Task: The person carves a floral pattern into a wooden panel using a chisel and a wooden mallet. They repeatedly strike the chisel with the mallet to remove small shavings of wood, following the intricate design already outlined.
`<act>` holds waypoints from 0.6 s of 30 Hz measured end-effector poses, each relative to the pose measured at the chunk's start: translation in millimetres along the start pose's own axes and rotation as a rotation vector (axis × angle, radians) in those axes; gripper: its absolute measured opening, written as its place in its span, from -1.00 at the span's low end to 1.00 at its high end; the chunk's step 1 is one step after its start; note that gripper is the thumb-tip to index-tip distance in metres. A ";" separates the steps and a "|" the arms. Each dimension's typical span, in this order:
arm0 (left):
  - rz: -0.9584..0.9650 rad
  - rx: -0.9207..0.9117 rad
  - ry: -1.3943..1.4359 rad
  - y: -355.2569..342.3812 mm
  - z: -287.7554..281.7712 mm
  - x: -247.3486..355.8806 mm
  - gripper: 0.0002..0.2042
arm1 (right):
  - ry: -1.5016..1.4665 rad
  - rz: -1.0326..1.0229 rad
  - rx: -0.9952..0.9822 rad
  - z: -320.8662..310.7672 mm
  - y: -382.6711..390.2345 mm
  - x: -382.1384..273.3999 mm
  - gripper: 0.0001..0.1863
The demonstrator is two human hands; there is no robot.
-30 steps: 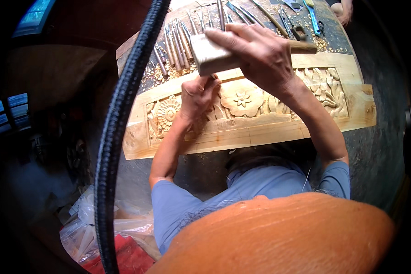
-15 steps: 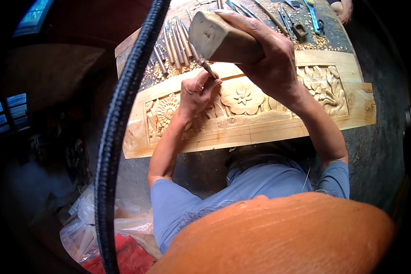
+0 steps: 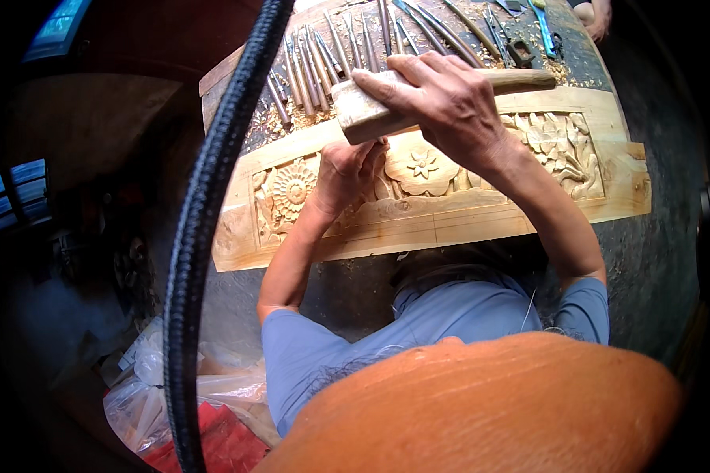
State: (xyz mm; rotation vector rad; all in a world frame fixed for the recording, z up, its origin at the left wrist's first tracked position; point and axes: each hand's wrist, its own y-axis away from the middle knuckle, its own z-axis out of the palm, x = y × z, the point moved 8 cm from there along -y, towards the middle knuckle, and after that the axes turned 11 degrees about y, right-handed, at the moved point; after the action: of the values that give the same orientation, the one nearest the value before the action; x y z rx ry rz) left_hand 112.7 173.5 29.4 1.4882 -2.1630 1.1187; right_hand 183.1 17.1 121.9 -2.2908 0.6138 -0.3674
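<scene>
My right hand (image 3: pixel 457 102) is wrapped round a blocky wooden mallet (image 3: pixel 363 114), whose handle reaches out to the right. Directly below the mallet's head, my left hand (image 3: pixel 344 169) is closed on a slim carving chisel, held over the left-middle part of the carved relief. Now the mallet hides nearly all of the chisel, and I cannot tell whether the two touch. The pale wooden panel (image 3: pixel 473 225) lies across the bench, carved with a round sunflower-like bloom (image 3: pixel 293 191) at left, a star-shaped flower (image 3: pixel 422 163) in the middle and leafy forms at right.
Several chisels (image 3: pixel 306 75) lie in a row behind the panel among wood shavings (image 3: pixel 272 130). A blue-handled brush (image 3: pixel 543 31) is farther right. Another person's hand (image 3: pixel 599 20) shows at the far right corner. A black braided cable (image 3: pixel 193 229) crosses the left side.
The mallet has come down and turned, so its handle now shows on the right and its head covers the chisel. My left hand stays nearly in place.
</scene>
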 end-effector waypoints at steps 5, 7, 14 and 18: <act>-0.180 0.027 0.225 8.4 -1.6 -30.2 -0.88 | -0.324 0.158 0.248 -27.8 -12.6 17.2 -0.39; -0.193 0.062 0.259 3.7 -2.3 -24.9 -0.86 | -0.427 0.211 0.258 -24.3 -9.6 19.5 -0.34; -0.125 0.048 0.136 6.7 -2.5 -11.7 -0.96 | -0.122 0.036 0.175 -18.5 -8.0 7.4 -0.35; -0.238 0.041 0.261 7.0 -0.8 -21.7 -0.93 | -0.515 0.248 0.245 -27.8 -7.5 17.7 -0.30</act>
State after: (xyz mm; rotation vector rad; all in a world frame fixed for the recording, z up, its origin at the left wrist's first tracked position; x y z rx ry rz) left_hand 115.6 189.7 13.5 1.4769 -1.7502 1.2028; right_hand 188.6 -3.6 148.0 -1.9343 0.5407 0.2503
